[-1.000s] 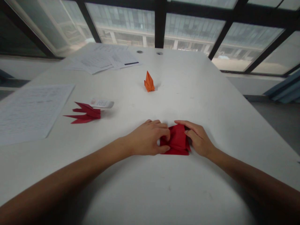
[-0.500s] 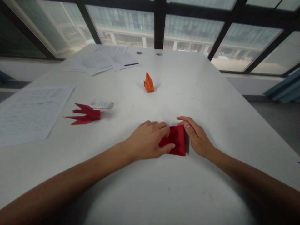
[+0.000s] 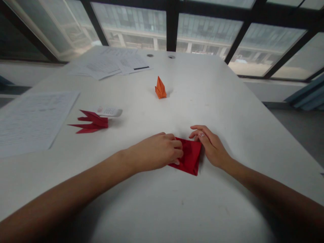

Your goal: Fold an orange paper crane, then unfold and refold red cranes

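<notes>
Part of the red paper (image 3: pixel 190 158) lies beneath the left hand (image 3: pixel 154 152).

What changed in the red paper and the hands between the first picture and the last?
The red paper has flattened and turned slightly clockwise under the left hand, which has shifted left. The right hand sits at the paper's right edge. The orange figure and red figure stayed put.

Folded paper (image 3: pixel 191 157) on table (image 3: pixel 217 101), hands (image 3: pixel 155 151) (image 3: pixel 210 145) either side
</notes>
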`<move>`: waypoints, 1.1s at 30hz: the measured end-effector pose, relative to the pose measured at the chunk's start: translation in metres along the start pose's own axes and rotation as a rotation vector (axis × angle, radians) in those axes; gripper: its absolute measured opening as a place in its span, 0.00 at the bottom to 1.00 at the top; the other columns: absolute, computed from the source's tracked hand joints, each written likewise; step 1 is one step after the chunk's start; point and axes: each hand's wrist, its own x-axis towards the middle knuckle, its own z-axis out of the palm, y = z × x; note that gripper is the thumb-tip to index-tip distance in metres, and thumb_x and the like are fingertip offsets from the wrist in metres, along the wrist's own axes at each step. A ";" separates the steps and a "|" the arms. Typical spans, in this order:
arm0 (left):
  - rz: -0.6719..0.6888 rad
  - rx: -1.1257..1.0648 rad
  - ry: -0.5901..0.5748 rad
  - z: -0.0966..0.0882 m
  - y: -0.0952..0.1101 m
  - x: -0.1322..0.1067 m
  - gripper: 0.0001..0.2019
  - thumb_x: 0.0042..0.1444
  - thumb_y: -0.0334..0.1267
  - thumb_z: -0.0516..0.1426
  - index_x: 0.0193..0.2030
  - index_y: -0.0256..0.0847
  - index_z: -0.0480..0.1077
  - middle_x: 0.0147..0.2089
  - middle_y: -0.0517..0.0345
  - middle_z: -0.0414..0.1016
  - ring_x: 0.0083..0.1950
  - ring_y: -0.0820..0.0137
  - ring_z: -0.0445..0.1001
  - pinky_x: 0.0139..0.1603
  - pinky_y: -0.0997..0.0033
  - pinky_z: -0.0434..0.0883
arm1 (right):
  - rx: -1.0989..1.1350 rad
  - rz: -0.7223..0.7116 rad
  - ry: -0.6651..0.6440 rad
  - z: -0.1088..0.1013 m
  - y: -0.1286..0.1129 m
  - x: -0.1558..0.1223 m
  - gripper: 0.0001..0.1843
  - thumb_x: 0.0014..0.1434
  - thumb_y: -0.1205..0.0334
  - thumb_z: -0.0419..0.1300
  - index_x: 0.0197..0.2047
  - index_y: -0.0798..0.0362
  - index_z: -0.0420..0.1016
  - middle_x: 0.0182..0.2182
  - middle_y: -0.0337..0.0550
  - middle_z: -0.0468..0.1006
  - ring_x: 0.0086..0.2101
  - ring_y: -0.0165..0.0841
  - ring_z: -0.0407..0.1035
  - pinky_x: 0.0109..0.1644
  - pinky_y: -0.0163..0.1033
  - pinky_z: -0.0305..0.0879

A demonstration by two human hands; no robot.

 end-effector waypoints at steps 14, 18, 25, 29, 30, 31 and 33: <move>-0.387 -0.077 0.067 -0.002 0.011 0.004 0.03 0.58 0.32 0.53 0.37 0.41 0.67 0.38 0.57 0.74 0.31 0.68 0.70 0.34 0.66 0.63 | -0.020 -0.023 0.021 0.001 0.002 0.001 0.17 0.75 0.50 0.49 0.58 0.47 0.71 0.47 0.45 0.81 0.46 0.37 0.75 0.52 0.43 0.69; -0.564 -0.178 0.194 -0.002 0.008 0.005 0.03 0.55 0.31 0.52 0.31 0.42 0.62 0.34 0.59 0.69 0.30 0.70 0.67 0.33 0.67 0.60 | -0.060 0.025 0.034 0.003 0.000 0.002 0.18 0.69 0.52 0.58 0.58 0.48 0.70 0.48 0.46 0.80 0.41 0.38 0.74 0.49 0.45 0.70; -0.731 -0.330 0.470 0.011 -0.007 0.006 0.05 0.61 0.33 0.49 0.34 0.42 0.62 0.33 0.58 0.70 0.34 0.67 0.69 0.36 0.65 0.63 | -0.215 -0.010 0.073 0.008 0.000 0.004 0.21 0.59 0.63 0.65 0.55 0.49 0.70 0.49 0.45 0.78 0.45 0.40 0.73 0.52 0.47 0.69; -0.754 -0.497 0.454 0.013 -0.006 0.007 0.14 0.60 0.33 0.52 0.53 0.42 0.62 0.35 0.60 0.74 0.33 0.67 0.73 0.36 0.66 0.67 | -0.308 0.006 0.052 0.010 -0.002 0.003 0.16 0.60 0.65 0.63 0.52 0.49 0.71 0.44 0.43 0.80 0.42 0.39 0.74 0.50 0.46 0.70; -0.758 -0.507 0.428 0.012 -0.004 0.007 0.19 0.59 0.35 0.55 0.57 0.42 0.60 0.36 0.60 0.75 0.32 0.67 0.74 0.36 0.66 0.68 | -0.329 0.010 0.047 0.011 -0.002 0.003 0.16 0.60 0.65 0.62 0.52 0.49 0.72 0.44 0.42 0.81 0.42 0.39 0.75 0.50 0.46 0.70; -0.759 -0.493 0.406 0.012 -0.002 0.008 0.24 0.58 0.36 0.58 0.60 0.43 0.59 0.39 0.59 0.77 0.32 0.66 0.75 0.37 0.66 0.68 | -0.341 0.010 0.043 0.011 -0.003 0.003 0.16 0.60 0.66 0.62 0.52 0.49 0.71 0.44 0.42 0.81 0.42 0.39 0.75 0.50 0.46 0.70; -0.748 -0.421 0.381 0.010 0.001 0.011 0.26 0.56 0.40 0.62 0.60 0.46 0.62 0.46 0.55 0.78 0.35 0.65 0.77 0.38 0.65 0.69 | -0.355 0.006 0.035 0.012 -0.004 0.002 0.17 0.60 0.66 0.61 0.53 0.48 0.71 0.46 0.43 0.82 0.44 0.39 0.75 0.51 0.47 0.70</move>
